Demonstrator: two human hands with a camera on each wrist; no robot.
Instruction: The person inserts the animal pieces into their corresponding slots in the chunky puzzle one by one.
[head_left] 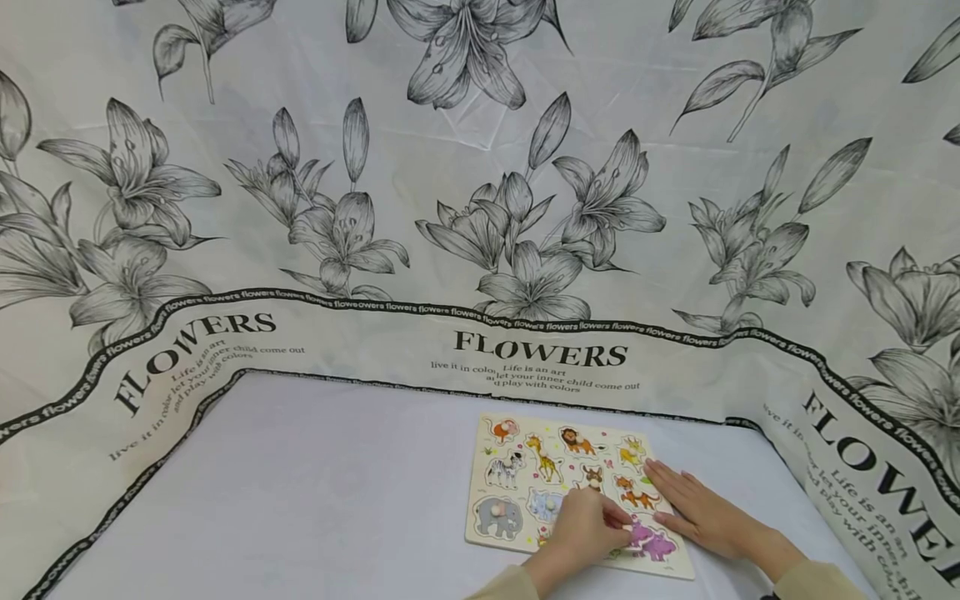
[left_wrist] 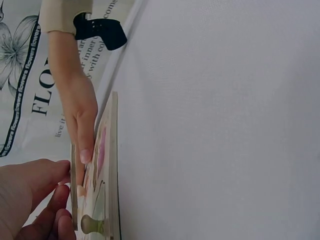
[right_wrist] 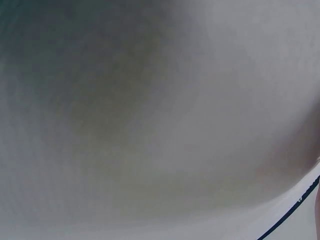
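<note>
A wooden animal puzzle board [head_left: 474,508] lies flat on the white surface. Over its front right part my left hand [head_left: 583,527] pinches a thin purple puzzle piece [head_left: 639,533], which looks like a hippo. Just beside that piece a purple hippo picture [head_left: 663,547] shows on the board. In the left wrist view the held piece [left_wrist: 74,187] is seen edge-on between the left thumb and fingers, raised off the board. My right hand [head_left: 705,512] rests on the board's right edge, its fingers extended. The right wrist view is mostly blurred pale cloth, with no work visible.
Knobbed animal pieces such as an elephant [head_left: 497,518] sit in the board, along with a zebra [head_left: 504,469], a giraffe [head_left: 544,458] and a lion [head_left: 579,442]. A flower-printed cloth [head_left: 375,342] stands around the back and sides of the surface.
</note>
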